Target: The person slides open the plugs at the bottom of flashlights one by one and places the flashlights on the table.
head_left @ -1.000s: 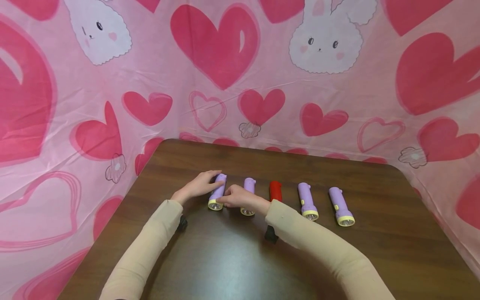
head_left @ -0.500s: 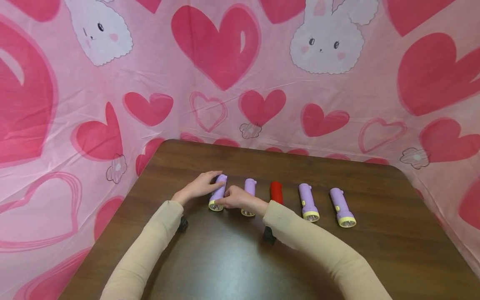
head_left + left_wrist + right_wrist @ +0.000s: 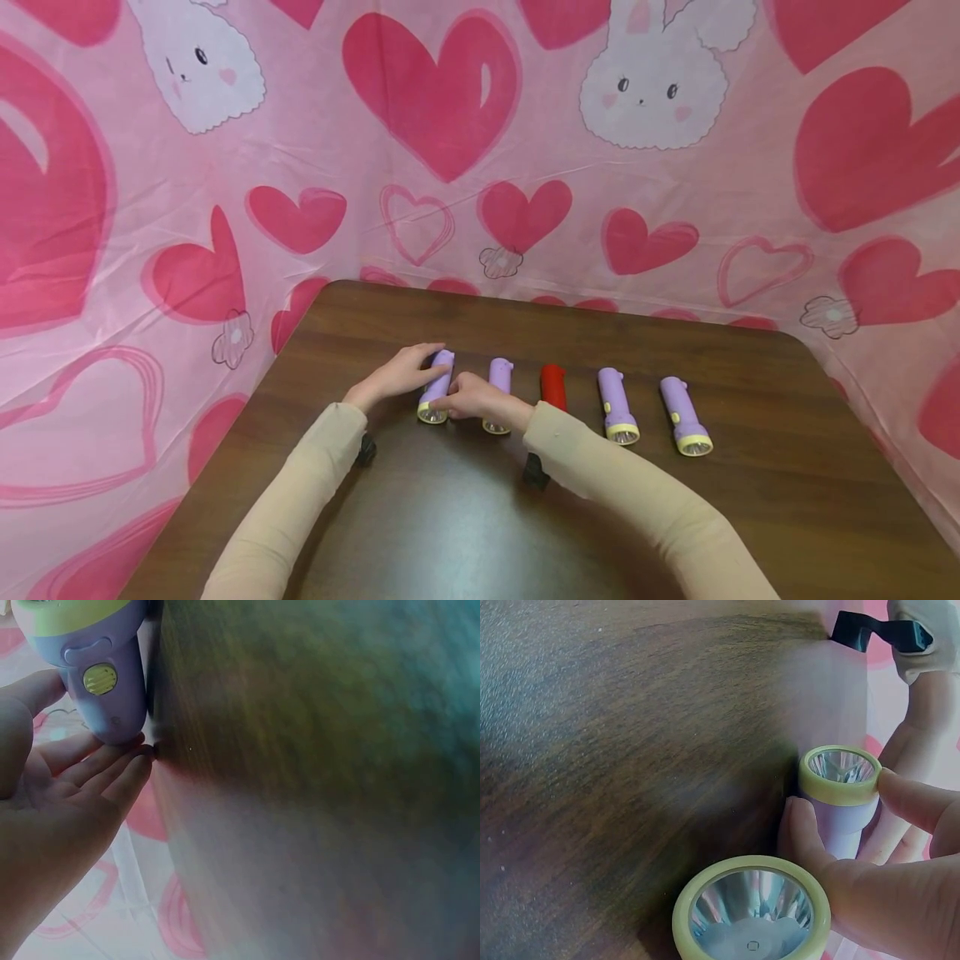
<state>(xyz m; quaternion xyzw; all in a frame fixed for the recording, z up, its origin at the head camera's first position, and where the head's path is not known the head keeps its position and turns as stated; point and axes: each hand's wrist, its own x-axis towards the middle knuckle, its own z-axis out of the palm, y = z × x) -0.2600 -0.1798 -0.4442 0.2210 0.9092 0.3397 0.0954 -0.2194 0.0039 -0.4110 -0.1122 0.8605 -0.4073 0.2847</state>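
Observation:
Leftmost in a row, a purple flashlight (image 3: pixel 437 385) with a yellow rim lies on the table, lens toward me. My left hand (image 3: pixel 401 372) holds its tail end, thumb against the barrel and fingers round the far end. In the left wrist view the same flashlight (image 3: pixel 112 712) shows its yellow switch. My right hand (image 3: pixel 483 397) pinches the head of that flashlight (image 3: pixel 840 796) between thumb and finger, as the right wrist view shows. Partly covered by the right hand is a second purple flashlight (image 3: pixel 499 373), its lens (image 3: pixel 751 922) large in the right wrist view.
Right of the hands lie a red flashlight (image 3: pixel 553 385), partly behind the right sleeve (image 3: pixel 570 442), then two purple flashlights, one nearer (image 3: pixel 615 400) and one farther right (image 3: pixel 681 410). Pink heart-patterned cloth (image 3: pixel 525 150) hangs behind the brown table (image 3: pixel 450 517). Black wrist cameras (image 3: pixel 536 472) sit under the sleeves.
The right wrist and sleeve have shifted slightly left. Both hands stay on the leftmost flashlight, and the row lies as before.

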